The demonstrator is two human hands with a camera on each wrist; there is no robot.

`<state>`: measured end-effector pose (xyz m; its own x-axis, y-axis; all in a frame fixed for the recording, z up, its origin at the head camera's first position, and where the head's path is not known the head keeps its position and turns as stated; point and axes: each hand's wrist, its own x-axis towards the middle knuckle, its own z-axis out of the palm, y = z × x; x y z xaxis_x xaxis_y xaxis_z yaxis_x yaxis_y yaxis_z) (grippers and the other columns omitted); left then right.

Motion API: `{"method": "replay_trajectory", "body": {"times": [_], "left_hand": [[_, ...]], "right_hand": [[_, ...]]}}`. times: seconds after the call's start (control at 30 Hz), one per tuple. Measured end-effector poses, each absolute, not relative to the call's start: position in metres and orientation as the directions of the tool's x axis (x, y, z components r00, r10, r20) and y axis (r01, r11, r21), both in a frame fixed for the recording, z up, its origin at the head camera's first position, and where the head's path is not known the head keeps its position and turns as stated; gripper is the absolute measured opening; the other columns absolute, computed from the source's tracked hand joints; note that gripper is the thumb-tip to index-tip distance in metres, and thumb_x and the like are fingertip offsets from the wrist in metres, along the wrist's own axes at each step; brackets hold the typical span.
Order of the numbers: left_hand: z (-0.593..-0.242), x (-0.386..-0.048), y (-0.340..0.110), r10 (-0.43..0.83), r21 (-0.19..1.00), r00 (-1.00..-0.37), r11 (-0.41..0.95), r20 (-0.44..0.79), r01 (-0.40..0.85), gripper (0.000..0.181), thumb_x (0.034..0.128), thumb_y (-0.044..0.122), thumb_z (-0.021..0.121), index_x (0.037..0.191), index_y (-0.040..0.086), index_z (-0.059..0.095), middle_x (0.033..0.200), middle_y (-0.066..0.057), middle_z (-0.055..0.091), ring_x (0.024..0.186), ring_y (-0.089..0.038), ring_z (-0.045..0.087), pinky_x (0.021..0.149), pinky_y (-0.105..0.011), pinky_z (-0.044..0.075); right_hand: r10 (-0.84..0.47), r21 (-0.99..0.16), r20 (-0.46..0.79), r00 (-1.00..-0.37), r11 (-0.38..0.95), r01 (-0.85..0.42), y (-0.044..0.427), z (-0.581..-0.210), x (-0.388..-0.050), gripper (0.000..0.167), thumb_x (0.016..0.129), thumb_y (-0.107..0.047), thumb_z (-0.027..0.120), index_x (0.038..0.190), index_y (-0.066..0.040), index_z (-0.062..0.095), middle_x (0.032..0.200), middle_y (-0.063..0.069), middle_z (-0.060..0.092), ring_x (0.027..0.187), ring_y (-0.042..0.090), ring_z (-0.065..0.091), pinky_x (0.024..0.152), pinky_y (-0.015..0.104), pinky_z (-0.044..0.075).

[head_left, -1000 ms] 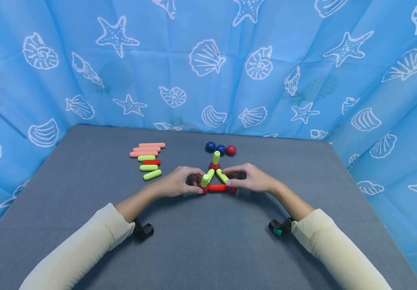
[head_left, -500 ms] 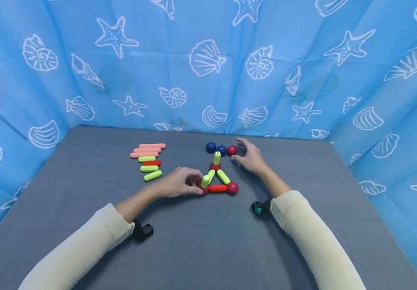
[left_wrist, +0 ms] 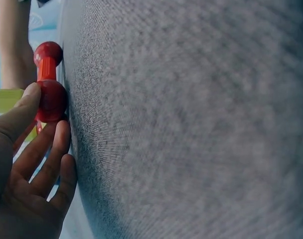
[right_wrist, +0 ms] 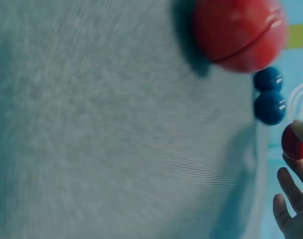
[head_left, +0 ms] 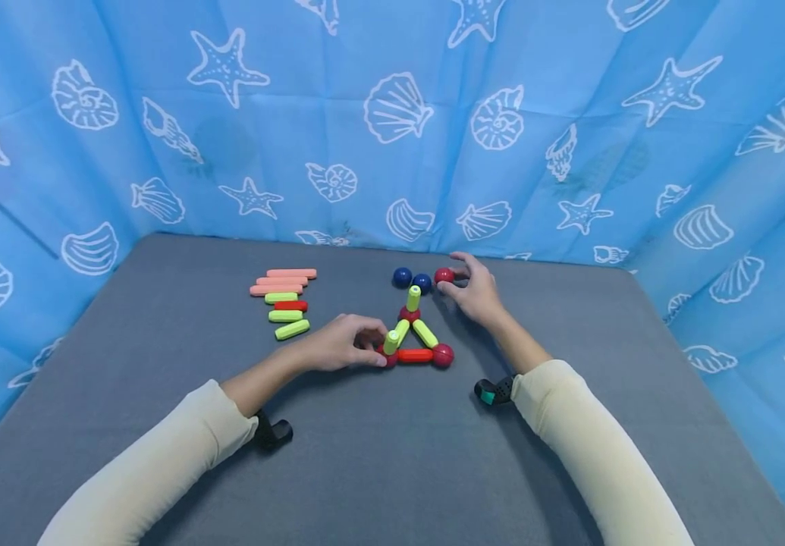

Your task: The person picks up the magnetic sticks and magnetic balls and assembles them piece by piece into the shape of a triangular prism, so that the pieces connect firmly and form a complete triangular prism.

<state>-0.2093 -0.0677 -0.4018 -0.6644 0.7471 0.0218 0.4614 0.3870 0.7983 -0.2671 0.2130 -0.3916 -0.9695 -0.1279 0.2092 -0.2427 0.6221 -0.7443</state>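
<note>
In the head view a triangle of rods and balls lies mid-table. Its front side is a red rod [head_left: 416, 356], ending at a bare red ball [head_left: 443, 356] on the right. Yellow-green rods [head_left: 425, 333] form the other sides. One upright yellow-green rod [head_left: 414, 298] stands on the rear ball [head_left: 409, 315], another [head_left: 392, 342] on the front-left ball [left_wrist: 53, 101]. My left hand [head_left: 346, 343] holds that front-left ball between thumb and fingers. Behind the triangle, my right hand [head_left: 477, 292] pinches a loose red ball [right_wrist: 294, 143], seemingly just off the table.
Two dark blue balls [head_left: 402, 277] sit at the back, left of the pinched ball. Toward the left lie several pink rods [head_left: 287, 281], several short yellow-green rods [head_left: 293, 329] and a red rod [head_left: 291, 306]. A blue shell-patterned curtain [head_left: 337, 136] hangs behind the grey table [head_left: 378, 470].
My right hand has left the triangle's right corner, reached to the back and taken hold of the loose red ball, raising it slightly. My left hand has stayed on the front-left ball.
</note>
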Motion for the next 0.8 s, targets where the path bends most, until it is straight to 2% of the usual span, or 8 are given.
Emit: {"method": "replay_trajectory", "body": {"times": [0.17, 0.27, 0.4, 0.5, 0.63, 0.8], "left_hand": [[-0.401, -0.209, -0.068, 0.740, 0.794, -0.672, 0.405, 0.006, 0.453, 0.023, 0.0903, 0.020, 0.075, 0.111, 0.014, 0.067, 0.104, 0.001, 0.068, 0.086, -0.012, 0.062, 0.083, -0.029, 0.052], [-0.402, -0.210, -0.067, 0.742, 0.801, -0.670, 0.400, 0.000, 0.444, 0.024, 0.0903, 0.020, 0.075, 0.112, 0.013, 0.067, 0.104, 0.001, 0.068, 0.086, -0.013, 0.062, 0.084, -0.030, 0.052], [-0.402, -0.210, -0.068, 0.746, 0.813, -0.666, 0.384, 0.006, 0.438, 0.025, 0.0906, 0.020, 0.075, 0.113, 0.013, 0.066, 0.104, 0.000, 0.068, 0.086, -0.013, 0.062, 0.084, -0.030, 0.052], [-0.402, -0.210, -0.067, 0.746, 0.815, -0.666, 0.379, 0.011, 0.437, 0.025, 0.0907, 0.020, 0.075, 0.113, 0.012, 0.066, 0.104, 0.000, 0.068, 0.086, -0.013, 0.062, 0.084, -0.030, 0.052], [-0.402, -0.210, -0.067, 0.746, 0.815, -0.666, 0.381, 0.008, 0.436, 0.025, 0.0906, 0.019, 0.075, 0.113, 0.012, 0.066, 0.103, 0.000, 0.067, 0.087, -0.014, 0.062, 0.085, -0.030, 0.052], [-0.400, -0.210, -0.067, 0.746, 0.816, -0.666, 0.382, 0.005, 0.433, 0.023, 0.0902, 0.019, 0.075, 0.111, 0.012, 0.066, 0.103, 0.001, 0.067, 0.087, -0.014, 0.062, 0.085, -0.031, 0.052]], "right_hand": [[-0.228, -0.768, 0.274, -0.934, 0.533, -0.355, 0.207, -0.370, -0.254, 0.058, 0.092, -0.010, 0.071, 0.144, -0.004, 0.046, 0.124, 0.019, 0.067, 0.113, 0.033, 0.060, 0.089, 0.050, 0.048], [-0.307, -0.778, 0.295, -0.905, 0.472, -0.414, 0.198, -0.349, -0.237, 0.057, 0.093, -0.006, 0.070, 0.144, -0.001, 0.045, 0.126, 0.021, 0.065, 0.114, 0.034, 0.059, 0.084, 0.047, 0.049], [-0.380, -0.780, 0.304, -0.874, 0.428, -0.457, 0.189, -0.337, -0.222, 0.056, 0.091, 0.000, 0.068, 0.142, 0.003, 0.045, 0.131, 0.025, 0.060, 0.117, 0.038, 0.057, 0.088, 0.054, 0.046], [-0.415, -0.771, 0.307, -0.856, 0.419, -0.479, 0.189, -0.346, -0.225, 0.057, 0.090, -0.002, 0.070, 0.142, 0.002, 0.047, 0.136, 0.023, 0.057, 0.119, 0.038, 0.057, 0.090, 0.060, 0.044], [-0.442, -0.774, 0.296, -0.847, 0.408, -0.483, 0.191, -0.352, -0.228, 0.057, 0.090, -0.007, 0.072, 0.141, -0.003, 0.049, 0.139, 0.017, 0.056, 0.121, 0.034, 0.057, 0.091, 0.060, 0.044], [-0.412, -0.817, 0.289, -0.864, 0.365, -0.447, 0.193, -0.350, -0.233, 0.048, 0.095, -0.010, 0.064, 0.141, -0.006, 0.051, 0.134, 0.019, 0.060, 0.121, 0.030, 0.057, 0.093, 0.054, 0.046]]}}
